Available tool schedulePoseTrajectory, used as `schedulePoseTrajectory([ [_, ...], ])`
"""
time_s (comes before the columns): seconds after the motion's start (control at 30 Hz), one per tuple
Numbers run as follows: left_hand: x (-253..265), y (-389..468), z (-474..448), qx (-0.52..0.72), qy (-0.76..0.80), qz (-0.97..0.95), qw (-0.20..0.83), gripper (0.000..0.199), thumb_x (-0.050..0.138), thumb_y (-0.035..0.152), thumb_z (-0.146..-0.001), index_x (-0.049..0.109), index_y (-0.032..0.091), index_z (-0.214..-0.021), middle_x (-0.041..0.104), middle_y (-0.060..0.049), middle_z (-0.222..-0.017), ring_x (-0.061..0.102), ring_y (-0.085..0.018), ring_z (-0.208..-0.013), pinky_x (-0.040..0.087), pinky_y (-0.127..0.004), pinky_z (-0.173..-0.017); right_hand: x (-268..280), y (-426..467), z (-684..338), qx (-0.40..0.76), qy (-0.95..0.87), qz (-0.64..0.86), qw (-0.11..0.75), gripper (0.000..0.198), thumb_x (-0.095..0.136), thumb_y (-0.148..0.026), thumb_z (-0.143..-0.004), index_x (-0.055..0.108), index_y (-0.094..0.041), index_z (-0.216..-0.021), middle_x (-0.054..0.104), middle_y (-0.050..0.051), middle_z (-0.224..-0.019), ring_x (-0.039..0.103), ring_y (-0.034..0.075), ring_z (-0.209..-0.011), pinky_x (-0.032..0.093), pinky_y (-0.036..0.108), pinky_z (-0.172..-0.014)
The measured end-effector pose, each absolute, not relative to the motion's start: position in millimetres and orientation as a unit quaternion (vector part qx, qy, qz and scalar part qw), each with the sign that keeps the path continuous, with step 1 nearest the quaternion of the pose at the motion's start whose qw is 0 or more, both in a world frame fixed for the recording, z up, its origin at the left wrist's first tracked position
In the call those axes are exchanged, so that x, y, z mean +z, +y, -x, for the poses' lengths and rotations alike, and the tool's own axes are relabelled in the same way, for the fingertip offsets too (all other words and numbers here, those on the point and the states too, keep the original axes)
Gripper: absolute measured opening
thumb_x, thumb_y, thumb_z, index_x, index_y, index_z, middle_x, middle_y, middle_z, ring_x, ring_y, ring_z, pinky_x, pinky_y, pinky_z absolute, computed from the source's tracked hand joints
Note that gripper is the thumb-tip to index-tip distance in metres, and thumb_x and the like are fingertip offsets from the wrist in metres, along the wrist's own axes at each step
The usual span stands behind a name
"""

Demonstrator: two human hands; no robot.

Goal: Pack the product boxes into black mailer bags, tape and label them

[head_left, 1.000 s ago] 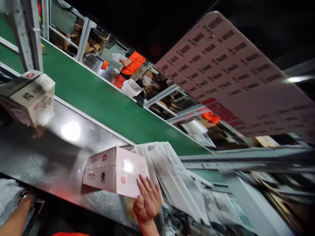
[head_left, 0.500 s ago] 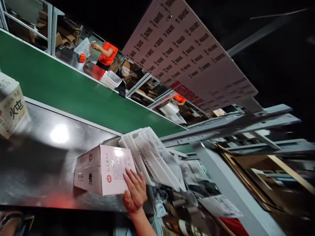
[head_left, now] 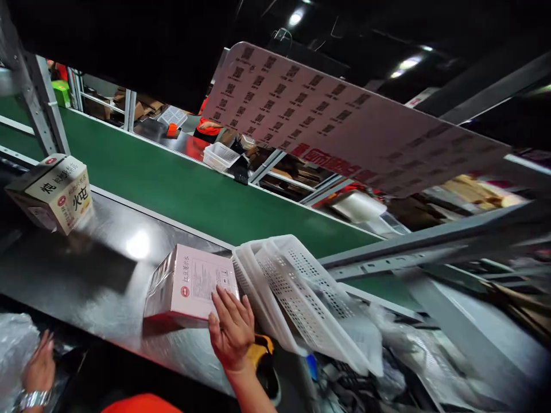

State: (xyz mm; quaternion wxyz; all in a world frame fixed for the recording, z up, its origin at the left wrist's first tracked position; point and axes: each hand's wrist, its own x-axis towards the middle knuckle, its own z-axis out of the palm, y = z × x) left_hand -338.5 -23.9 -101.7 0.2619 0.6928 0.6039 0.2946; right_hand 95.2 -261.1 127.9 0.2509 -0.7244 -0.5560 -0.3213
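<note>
A pink and white carton [head_left: 187, 284] lies on the shiny steel worktop [head_left: 86, 269]. My right hand [head_left: 231, 330] rests flat on its near right corner, fingers spread over the lid. My left hand [head_left: 39, 367], with a metal watch on the wrist, hangs low at the bottom left beside crinkled clear plastic [head_left: 12, 350], holding nothing that I can see. A second carton, cream with dark printed characters [head_left: 54, 192], stands at the worktop's far left.
Stacked white perforated baskets [head_left: 301, 298] lean just right of the pink carton. A green conveyor belt [head_left: 172, 183] runs behind the worktop. A large printed code sheet [head_left: 344, 126] hangs overhead. A person in orange [head_left: 209, 127] works across the belt.
The view has swung, and the pink carton now shows more of its lid. My right hand stays on its corner. My left hand has come into sight at the bottom left.
</note>
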Motion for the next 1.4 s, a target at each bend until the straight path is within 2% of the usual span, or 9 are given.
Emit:
schedulePoseTrajectory([
  [0.2,-42.9,-57.9,320.8,0.451,0.538,-0.682,0.203,0.037,0.060,0.060,-0.096,0.082,0.031,-0.096,0.090,-0.010,-0.107,0.084,-0.045,-0.116,0.067,-0.073,-0.105,126.7,-254.2,-88.4,-0.296,-0.550,0.730,0.276,0.039,0.062,-0.025,-0.111,0.070,-0.021,-0.150,0.080,0.014,-0.148,0.075,0.031,-0.137,0.029,0.061,-0.141],
  [0.37,94.8,-86.5,275.7,0.542,0.524,-0.639,0.154,0.052,0.050,0.053,-0.116,0.087,0.017,-0.124,0.088,-0.016,-0.123,0.084,-0.029,-0.106,0.066,-0.047,-0.104,124.9,-267.0,-88.9,-0.208,-0.590,0.701,0.342,0.043,0.065,-0.030,-0.112,0.066,-0.023,-0.155,0.075,0.018,-0.154,0.065,0.039,-0.153,0.031,0.077,-0.137],
  [0.5,199.6,-101.3,233.7,0.659,0.414,-0.587,0.222,0.053,0.053,0.054,-0.117,0.090,0.017,-0.119,0.089,-0.014,-0.119,0.081,-0.027,-0.118,0.062,-0.039,-0.110,132.2,-284.7,-91.1,-0.115,-0.600,0.647,0.456,0.055,0.069,-0.029,-0.111,0.059,-0.028,-0.165,0.071,0.017,-0.160,0.058,0.040,-0.160,0.034,0.085,-0.133],
  [0.67,268.7,-126.9,188.1,0.702,0.263,-0.543,0.377,0.043,0.064,0.056,-0.113,0.092,0.024,-0.114,0.090,-0.011,-0.120,0.083,-0.027,-0.118,0.067,-0.040,-0.107,159.8,-302.9,-101.0,-0.050,-0.589,0.594,0.546,0.063,0.071,-0.026,-0.110,0.055,-0.032,-0.170,0.069,0.015,-0.163,0.061,0.035,-0.158,0.055,0.065,-0.129],
  [0.87,289.7,-148.7,155.4,0.673,0.158,-0.553,0.464,0.041,0.071,0.058,-0.108,0.093,0.024,-0.111,0.090,-0.010,-0.122,0.085,-0.030,-0.121,0.067,-0.043,-0.115,177.6,-314.9,-95.0,0.024,-0.690,0.516,0.507,0.102,0.086,-0.067,-0.096,0.042,-0.026,-0.179,0.060,0.022,-0.170,0.061,0.039,-0.158,0.056,0.058,-0.130],
  [0.93,295.1,-150.7,145.7,0.648,0.127,-0.596,0.457,0.042,0.068,0.055,-0.110,0.094,0.023,-0.111,0.090,-0.012,-0.120,0.084,-0.032,-0.123,0.067,-0.046,-0.116,176.1,-312.0,-81.2,0.033,-0.699,0.489,0.520,0.092,0.085,-0.063,-0.098,0.050,-0.026,-0.174,0.065,0.022,-0.164,0.066,0.036,-0.152,0.060,0.053,-0.126],
  [1.07,303.7,-148.2,135.9,0.597,0.086,-0.667,0.438,0.042,0.062,0.053,-0.113,0.093,0.023,-0.114,0.091,-0.012,-0.117,0.084,-0.035,-0.125,0.067,-0.052,-0.116,176.5,-299.6,-53.1,0.081,-0.701,0.430,0.562,0.030,0.065,-0.033,-0.115,0.078,-0.030,-0.142,0.082,0.012,-0.136,0.081,0.024,-0.124,0.070,0.036,-0.103],
  [1.27,304.2,-112.2,144.4,0.616,0.094,-0.676,0.393,0.040,0.057,0.046,-0.117,0.091,0.025,-0.124,0.089,-0.010,-0.128,0.082,-0.032,-0.129,0.064,-0.049,-0.121,212.6,-294.6,-64.5,0.061,-0.585,0.445,0.675,0.035,0.064,-0.053,-0.114,0.085,-0.025,-0.110,0.086,0.009,-0.103,0.084,0.025,-0.088,0.070,0.033,-0.075],
  [1.4,312.7,-87.4,147.1,0.616,0.029,-0.738,0.273,0.035,0.057,0.035,-0.118,0.088,0.025,-0.130,0.088,-0.008,-0.130,0.081,-0.028,-0.131,0.064,-0.046,-0.120,249.2,-315.8,-82.2,-0.009,-0.459,0.468,0.755,0.028,0.078,-0.051,-0.105,0.085,-0.025,-0.101,0.083,0.008,-0.099,0.065,0.015,-0.053,0.050,0.025,-0.039],
])
